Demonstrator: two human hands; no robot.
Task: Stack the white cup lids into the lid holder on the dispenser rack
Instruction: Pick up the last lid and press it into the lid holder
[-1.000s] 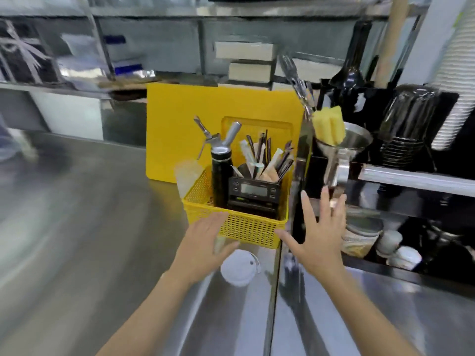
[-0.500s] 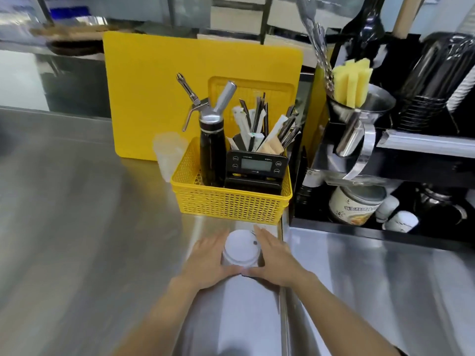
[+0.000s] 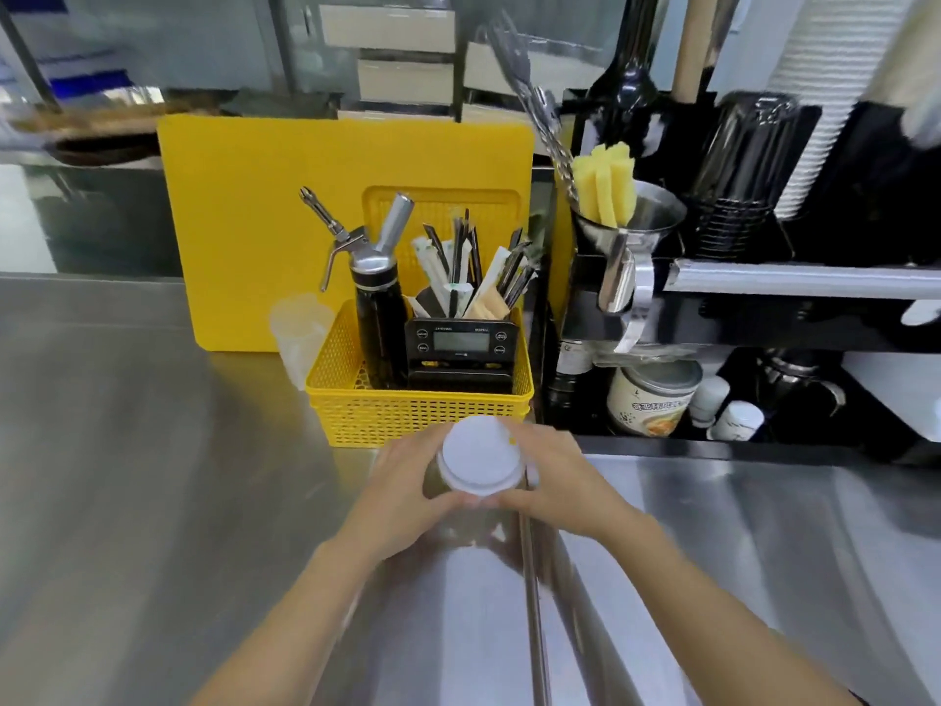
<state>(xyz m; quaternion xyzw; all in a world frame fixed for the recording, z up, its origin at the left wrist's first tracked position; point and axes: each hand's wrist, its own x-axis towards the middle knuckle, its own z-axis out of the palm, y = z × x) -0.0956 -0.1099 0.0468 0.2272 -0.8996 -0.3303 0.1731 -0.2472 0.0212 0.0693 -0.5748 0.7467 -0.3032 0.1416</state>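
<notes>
- Both hands meet near the centre of the steel counter (image 3: 153, 476). The left hand (image 3: 407, 494) and right hand (image 3: 552, 484) cup the white cup lids (image 3: 481, 458) from opposite sides, fingers curled narrowly round the rim and touching it.
- The lids lie between the two palms, flat face up. They appear to be a short stack, though the count cannot be read. Stack axis roughly vertical, tipped slightly toward the camera.
- Just beyond the hands stands a yellow basket (image 3: 422, 412) holding a whipper bottle (image 3: 379, 318) and a digital timer (image 3: 461, 343). It sits directly in the far path and must be cleared.
- The dispenser rack (image 3: 764, 323) lies far and to the right of the lids, so the right hand is the nearer one for the carry.
- Judgement: the move turns on lifting up and rightward. The lid holder itself cannot be identified with certainty; dark tubes (image 3: 738, 160) and a ribbed white cup column (image 3: 820, 94) stand at the rack's top.
</notes>
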